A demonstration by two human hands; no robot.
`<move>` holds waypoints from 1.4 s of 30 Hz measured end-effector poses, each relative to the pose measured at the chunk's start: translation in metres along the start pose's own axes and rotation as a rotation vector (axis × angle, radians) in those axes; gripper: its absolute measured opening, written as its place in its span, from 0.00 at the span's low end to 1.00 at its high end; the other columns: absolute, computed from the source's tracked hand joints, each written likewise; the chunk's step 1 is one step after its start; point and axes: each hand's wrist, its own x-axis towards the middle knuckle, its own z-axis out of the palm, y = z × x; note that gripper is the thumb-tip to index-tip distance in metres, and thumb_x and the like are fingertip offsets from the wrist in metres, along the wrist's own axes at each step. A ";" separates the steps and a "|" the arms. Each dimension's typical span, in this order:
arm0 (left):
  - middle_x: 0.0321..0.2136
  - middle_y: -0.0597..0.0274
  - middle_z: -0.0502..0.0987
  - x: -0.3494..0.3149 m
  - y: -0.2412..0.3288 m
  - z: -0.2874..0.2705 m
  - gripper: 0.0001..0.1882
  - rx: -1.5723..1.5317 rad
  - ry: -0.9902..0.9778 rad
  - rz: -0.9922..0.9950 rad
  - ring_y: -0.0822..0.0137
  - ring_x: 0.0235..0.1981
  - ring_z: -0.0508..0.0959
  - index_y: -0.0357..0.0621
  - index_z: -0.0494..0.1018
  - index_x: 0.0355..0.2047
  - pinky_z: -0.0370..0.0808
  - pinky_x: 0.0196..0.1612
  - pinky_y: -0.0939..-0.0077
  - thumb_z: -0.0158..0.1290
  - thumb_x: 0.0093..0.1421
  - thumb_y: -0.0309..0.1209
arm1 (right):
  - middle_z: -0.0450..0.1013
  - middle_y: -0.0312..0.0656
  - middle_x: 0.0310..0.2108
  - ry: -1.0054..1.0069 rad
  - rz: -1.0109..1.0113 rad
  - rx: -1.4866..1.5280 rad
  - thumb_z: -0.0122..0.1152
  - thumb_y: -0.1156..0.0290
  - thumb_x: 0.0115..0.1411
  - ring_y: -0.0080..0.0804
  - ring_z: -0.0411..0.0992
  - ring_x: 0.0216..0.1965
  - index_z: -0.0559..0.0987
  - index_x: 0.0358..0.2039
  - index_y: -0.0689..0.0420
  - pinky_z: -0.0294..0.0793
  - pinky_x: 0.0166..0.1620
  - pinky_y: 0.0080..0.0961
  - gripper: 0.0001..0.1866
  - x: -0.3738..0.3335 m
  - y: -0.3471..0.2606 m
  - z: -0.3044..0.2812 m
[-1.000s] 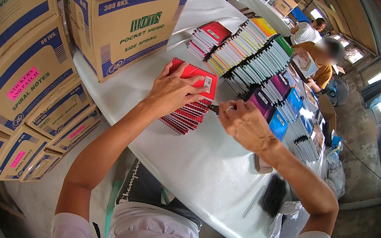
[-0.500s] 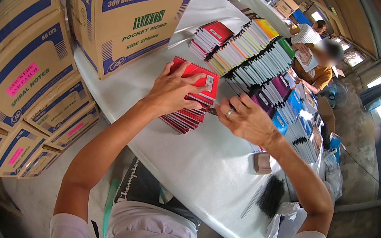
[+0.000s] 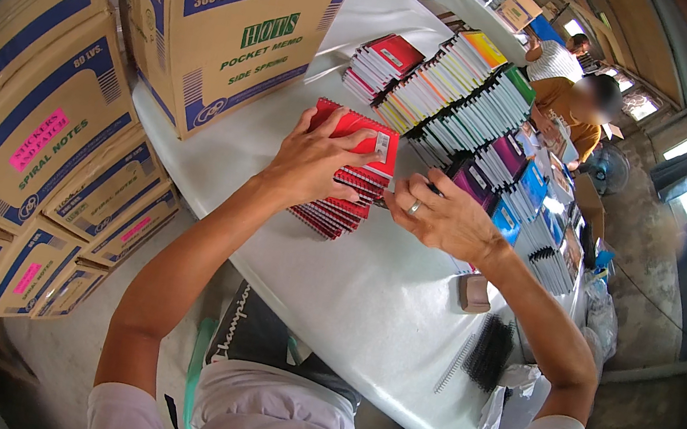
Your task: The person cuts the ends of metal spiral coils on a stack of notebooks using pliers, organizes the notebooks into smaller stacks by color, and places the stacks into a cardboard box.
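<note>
A stack of red spiral notebooks (image 3: 366,142) lies on the white table (image 3: 350,287). My left hand (image 3: 312,160) rests flat on top of the stack, fingers spread over the uppermost cover. At the stack's right edge is my right hand (image 3: 442,217), wearing a ring, fingers curled and pinched near the spiral bindings. Whether it grips a small tool I cannot tell.
An open cardboard box (image 3: 229,26) stands on the table's left end, with more boxes (image 3: 22,146) stacked on the floor at left. Rows of coloured notebooks (image 3: 471,91) fill the far side. Black spiral coils (image 3: 488,350) lie at right. Other people (image 3: 574,94) work beyond.
Both hands stay on the red stack. My right hand has shifted slightly along the stack's right edge, and the view has tilted a little.
</note>
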 end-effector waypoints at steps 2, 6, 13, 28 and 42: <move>0.61 0.72 0.64 0.001 -0.001 0.002 0.34 -0.006 0.009 0.013 0.53 0.65 0.55 0.68 0.72 0.53 0.51 0.64 0.52 0.65 0.42 0.48 | 0.69 0.36 0.40 -0.243 0.204 0.046 0.56 0.70 0.48 0.29 0.65 0.47 0.77 0.38 0.57 0.63 0.53 0.29 0.14 -0.001 -0.026 0.004; 0.61 0.71 0.63 -0.001 -0.002 0.000 0.34 0.023 0.011 0.003 0.52 0.65 0.55 0.68 0.72 0.54 0.50 0.65 0.51 0.65 0.43 0.48 | 0.70 0.36 0.39 -0.216 0.280 0.090 0.57 0.71 0.48 0.30 0.66 0.47 0.77 0.38 0.60 0.64 0.51 0.29 0.15 0.014 -0.025 -0.015; 0.60 0.70 0.64 0.001 0.003 0.000 0.34 0.014 0.001 0.015 0.51 0.65 0.55 0.68 0.71 0.54 0.51 0.64 0.48 0.64 0.44 0.47 | 0.66 0.36 0.44 -0.028 0.009 -0.004 0.56 0.68 0.50 0.29 0.63 0.49 0.76 0.42 0.52 0.60 0.58 0.33 0.16 -0.002 -0.012 0.009; 0.59 0.73 0.65 -0.003 -0.004 0.006 0.33 0.011 0.051 0.028 0.49 0.64 0.56 0.66 0.72 0.53 0.53 0.62 0.48 0.65 0.43 0.46 | 0.66 0.37 0.45 -0.008 0.096 0.024 0.55 0.68 0.50 0.31 0.63 0.48 0.75 0.41 0.53 0.64 0.54 0.33 0.16 0.006 -0.023 0.001; 0.60 0.71 0.64 -0.004 -0.003 0.006 0.34 0.034 0.046 0.021 0.49 0.64 0.56 0.67 0.71 0.54 0.54 0.62 0.46 0.65 0.43 0.46 | 0.71 0.42 0.40 -0.184 0.354 0.113 0.56 0.70 0.50 0.33 0.69 0.43 0.78 0.40 0.57 0.66 0.50 0.31 0.16 0.018 -0.046 -0.001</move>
